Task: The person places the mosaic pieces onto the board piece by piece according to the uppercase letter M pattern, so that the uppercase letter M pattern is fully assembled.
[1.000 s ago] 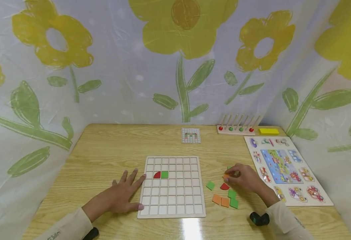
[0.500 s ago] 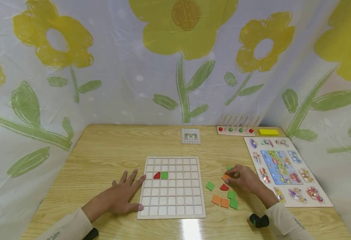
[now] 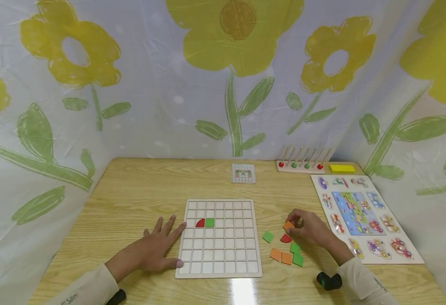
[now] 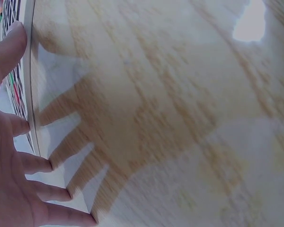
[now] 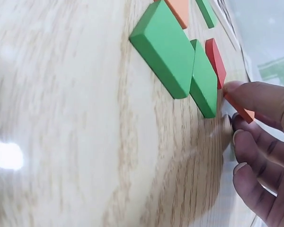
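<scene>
My left hand (image 3: 155, 250) lies with its fingers spread on the table, thumb and index fingertip at the left edge of a wooden grid board (image 3: 218, 255). On the board a red quarter-circle tile (image 3: 201, 223) and a green square tile (image 3: 209, 223) fill neighbouring cells. Right of the board, my right hand (image 3: 309, 228) pinches an orange square tile (image 3: 288, 225) between thumb and fingers. Close below it lies a loose red quarter-circle tile (image 3: 285, 238). Green tiles (image 5: 165, 52) lie near the thumb in the right wrist view. Fingers partly cover the pinched tile.
More loose tiles, green (image 3: 268, 236) and orange (image 3: 275, 254), lie right of the board. A small pattern card (image 3: 243, 173) is behind it. A picture puzzle board (image 3: 360, 250), a peg stand (image 3: 301, 167) and a yellow block (image 3: 342, 168) occupy the right side.
The orange tile shows tilted in my right fingers, which have shifted very slightly. A green tile seen behind that hand earlier is now hidden. My left hand stays put.
</scene>
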{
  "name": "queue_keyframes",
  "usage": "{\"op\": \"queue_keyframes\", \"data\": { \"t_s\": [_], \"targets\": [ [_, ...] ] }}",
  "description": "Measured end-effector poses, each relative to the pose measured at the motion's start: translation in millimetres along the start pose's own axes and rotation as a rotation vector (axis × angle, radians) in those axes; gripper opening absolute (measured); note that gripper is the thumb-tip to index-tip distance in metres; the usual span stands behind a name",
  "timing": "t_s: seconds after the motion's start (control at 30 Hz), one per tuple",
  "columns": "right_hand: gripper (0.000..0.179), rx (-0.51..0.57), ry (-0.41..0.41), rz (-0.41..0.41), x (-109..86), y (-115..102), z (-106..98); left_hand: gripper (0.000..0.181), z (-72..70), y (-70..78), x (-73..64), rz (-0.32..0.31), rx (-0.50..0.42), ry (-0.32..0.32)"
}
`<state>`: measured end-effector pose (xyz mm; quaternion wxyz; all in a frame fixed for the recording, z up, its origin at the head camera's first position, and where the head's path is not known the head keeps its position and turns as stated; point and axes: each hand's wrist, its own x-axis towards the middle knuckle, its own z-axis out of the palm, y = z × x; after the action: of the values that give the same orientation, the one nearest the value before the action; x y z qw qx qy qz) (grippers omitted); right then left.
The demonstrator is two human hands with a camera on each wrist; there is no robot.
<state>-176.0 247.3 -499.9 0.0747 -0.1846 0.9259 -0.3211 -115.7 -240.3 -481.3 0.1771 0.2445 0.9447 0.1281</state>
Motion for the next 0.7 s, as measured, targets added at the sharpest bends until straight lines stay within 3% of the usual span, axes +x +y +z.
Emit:
{"op": "queue_keyframes", "data": {
  "t_s": [0.4, 0.7],
  "targets": [
    [0.021, -0.047, -0.026, -0.041, -0.9, -2.3, 0.7, 0.103, 2.7, -3.2, 2.2, -0.006, 0.011, -0.005],
    [0.017, -0.033, 0.007, -0.061, 1.1, -5.1, -0.1, 0.103, 1.9, -4.1, 2.0, -0.008, 0.003, -0.018]
  ]
}}
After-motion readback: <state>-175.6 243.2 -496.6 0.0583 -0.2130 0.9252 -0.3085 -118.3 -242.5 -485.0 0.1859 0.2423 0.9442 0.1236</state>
